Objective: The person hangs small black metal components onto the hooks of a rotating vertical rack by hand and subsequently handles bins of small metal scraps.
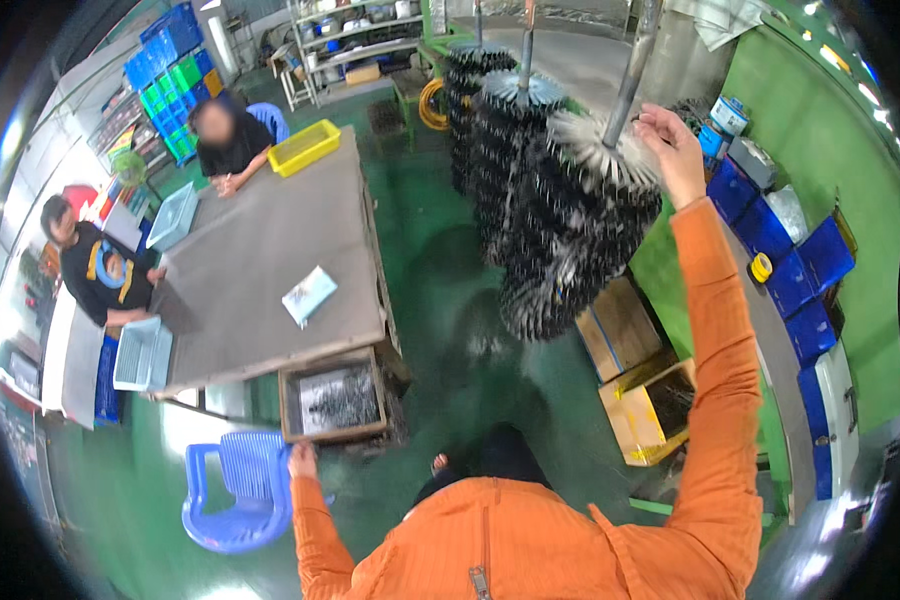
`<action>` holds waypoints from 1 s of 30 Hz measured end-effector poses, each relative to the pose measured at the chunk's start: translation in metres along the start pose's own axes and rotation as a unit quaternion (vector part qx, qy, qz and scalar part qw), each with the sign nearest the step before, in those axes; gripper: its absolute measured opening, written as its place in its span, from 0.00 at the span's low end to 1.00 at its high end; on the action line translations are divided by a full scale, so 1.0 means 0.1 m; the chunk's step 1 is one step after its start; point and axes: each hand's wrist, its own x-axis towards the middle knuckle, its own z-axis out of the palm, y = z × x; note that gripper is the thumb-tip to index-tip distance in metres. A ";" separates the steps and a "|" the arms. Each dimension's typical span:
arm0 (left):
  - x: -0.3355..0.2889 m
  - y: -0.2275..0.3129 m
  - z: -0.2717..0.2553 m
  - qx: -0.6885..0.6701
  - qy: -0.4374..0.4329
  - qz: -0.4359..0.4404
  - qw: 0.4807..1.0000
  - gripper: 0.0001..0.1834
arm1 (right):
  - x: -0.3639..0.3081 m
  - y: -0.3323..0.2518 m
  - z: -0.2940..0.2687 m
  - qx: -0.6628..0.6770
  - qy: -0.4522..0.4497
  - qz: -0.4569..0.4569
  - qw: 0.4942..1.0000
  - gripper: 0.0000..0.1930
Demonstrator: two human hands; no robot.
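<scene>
My right hand (672, 152) is raised at the top of the nearest hanging stack, fingers bent and a little apart. They are at the rim of a ring of pale, thin pieces (602, 150) fanned around a metal rod (632, 75). Under that ring hangs a thick column of black bristly-looking pieces (560, 235); their exact kind is too small to tell. My left hand (303, 460) is low, between a blue plastic chair (238, 495) and a framed tray (332, 434) holding dark bits. Its fingers look curled, with nothing visible in them.
Two more stacks (465, 130) hang behind. Left stands a grey table (260, 255) with a packet (310, 295), a yellow tray (305, 148) and blue baskets (142, 355); two people are at it. Right are cardboard boxes (630, 425) and blue bins (765, 225) by a green wall.
</scene>
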 end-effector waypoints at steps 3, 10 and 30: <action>0.39 2.12 -0.14 -0.095 0.049 0.168 0.980 0.12 | 0.60 0.18 0.18 0.026 -0.024 0.117 0.992 0.44; 0.51 2.76 1.06 -0.278 -0.054 0.066 0.957 0.12 | 1.15 0.38 0.50 0.251 -0.041 0.212 0.944 0.10; 0.71 3.53 2.02 -0.253 -0.131 0.012 0.958 0.13 | 1.65 0.38 0.46 0.292 -0.085 0.277 0.911 0.23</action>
